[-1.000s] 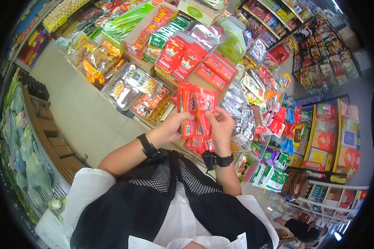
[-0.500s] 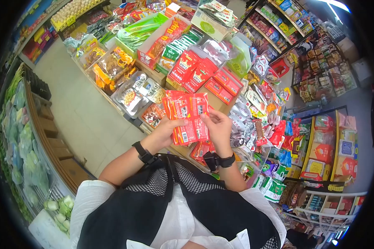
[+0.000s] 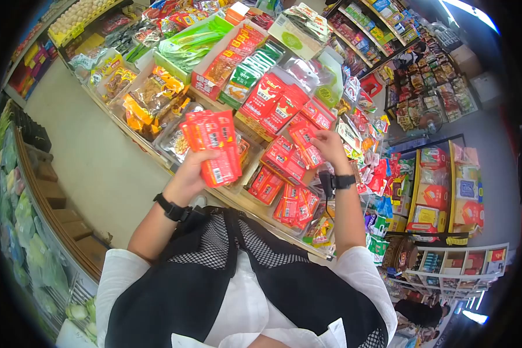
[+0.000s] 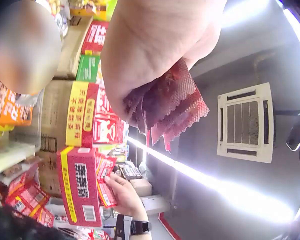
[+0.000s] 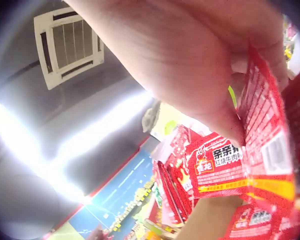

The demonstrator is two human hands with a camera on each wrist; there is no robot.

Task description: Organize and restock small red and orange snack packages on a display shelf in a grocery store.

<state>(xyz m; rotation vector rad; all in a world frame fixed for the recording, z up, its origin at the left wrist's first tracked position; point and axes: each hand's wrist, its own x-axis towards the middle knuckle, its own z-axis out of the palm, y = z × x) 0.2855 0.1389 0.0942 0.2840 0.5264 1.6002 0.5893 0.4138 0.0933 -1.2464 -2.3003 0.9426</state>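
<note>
In the head view the left hand (image 3: 192, 171) grips a fanned stack of red packets (image 3: 219, 146) over the display's front edge. To the right, the right hand (image 3: 331, 148) pinches a red packet (image 3: 305, 141) above an open red box (image 3: 283, 163) holding similar packets. In the left wrist view the packets' serrated ends (image 4: 182, 107) stick out below the left palm, and the right hand (image 4: 124, 196) is at the box (image 4: 80, 186). The right wrist view shows red packets (image 5: 267, 135) beside the right hand's thumb side; its other fingers are hidden.
Clear trays of snacks (image 3: 151, 98) lie left of the boxes, and more red packets (image 3: 296, 206) lie near the front edge. Bagged greens (image 3: 32, 232) fill a case at the left. Shelves (image 3: 446, 191) stand at the right.
The hands have moved apart: the left went left with the stack, the right went right and up with a packet. The red box between them has come into view.
</note>
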